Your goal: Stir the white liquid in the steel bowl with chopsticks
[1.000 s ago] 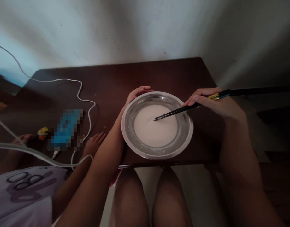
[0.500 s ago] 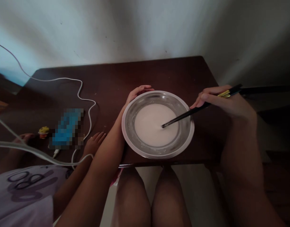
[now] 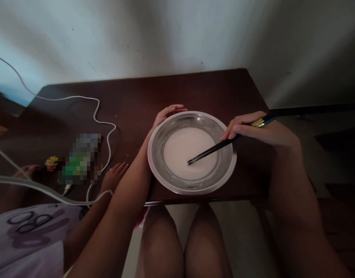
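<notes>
A metal bowl [image 3: 223,170] of white liquid [image 3: 180,148] stands near the front edge of a dark wooden table [image 3: 142,96]. My left hand [image 3: 165,114] curls round the bowl's far left rim and holds it. My right hand [image 3: 261,129] is closed on a pair of dark chopsticks [image 3: 214,147] with gold bands near the top. The chopstick tips dip into the liquid at the lower middle of the bowl.
Another person sits at the left, with a small hand [image 3: 115,175] resting on the table edge beside a blurred phone [image 3: 80,158]. A white cable [image 3: 106,127] snakes across the table's left half. A small yellow toy [image 3: 51,162] lies by the phone. A wall stands behind the table.
The chopstick tips have circled in the liquid, from the upper middle to the right, then to the lower middle. My right hand moved with them. My left hand stayed on the rim.
</notes>
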Available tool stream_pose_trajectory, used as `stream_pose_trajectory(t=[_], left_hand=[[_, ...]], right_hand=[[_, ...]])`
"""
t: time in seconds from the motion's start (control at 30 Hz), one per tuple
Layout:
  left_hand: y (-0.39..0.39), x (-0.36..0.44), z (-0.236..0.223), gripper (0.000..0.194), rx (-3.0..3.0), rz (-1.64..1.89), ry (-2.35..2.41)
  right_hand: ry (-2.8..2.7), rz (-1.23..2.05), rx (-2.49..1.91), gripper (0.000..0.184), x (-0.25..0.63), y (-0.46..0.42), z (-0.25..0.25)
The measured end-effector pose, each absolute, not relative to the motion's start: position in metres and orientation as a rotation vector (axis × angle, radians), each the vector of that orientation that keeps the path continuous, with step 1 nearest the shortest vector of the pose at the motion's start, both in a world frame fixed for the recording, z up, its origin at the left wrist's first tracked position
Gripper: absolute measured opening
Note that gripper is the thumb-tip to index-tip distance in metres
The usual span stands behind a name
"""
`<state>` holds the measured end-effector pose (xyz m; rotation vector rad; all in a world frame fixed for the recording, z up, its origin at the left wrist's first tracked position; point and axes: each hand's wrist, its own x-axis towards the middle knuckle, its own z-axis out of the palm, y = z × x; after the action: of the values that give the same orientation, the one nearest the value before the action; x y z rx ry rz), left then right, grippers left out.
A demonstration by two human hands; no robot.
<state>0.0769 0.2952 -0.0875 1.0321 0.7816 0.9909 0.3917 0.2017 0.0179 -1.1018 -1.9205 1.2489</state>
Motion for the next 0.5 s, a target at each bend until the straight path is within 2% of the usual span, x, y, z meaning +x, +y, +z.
stream_pose_trajectory(t=[0.2, 0.33, 0.5], left_hand=[[0.2949, 0.0786, -0.0861, 0.021, 1.052, 0.999, 0.788], [0.293, 0.079, -0.0858, 0.024, 1.055, 1.012, 0.79], [0.294, 0.0791, -0.0846, 0.024, 1.027, 0.985, 0.826]], right_hand=[[-1.775, 1.07, -1.199, 0.029, 0.3944, 0.2019, 0.0163], [-1.832, 1.169, -1.155, 0.035, 0.3955, 0.2015, 0.0186], [-1.876, 1.149, -1.177, 0.029, 0.3901, 0.2018, 0.017]])
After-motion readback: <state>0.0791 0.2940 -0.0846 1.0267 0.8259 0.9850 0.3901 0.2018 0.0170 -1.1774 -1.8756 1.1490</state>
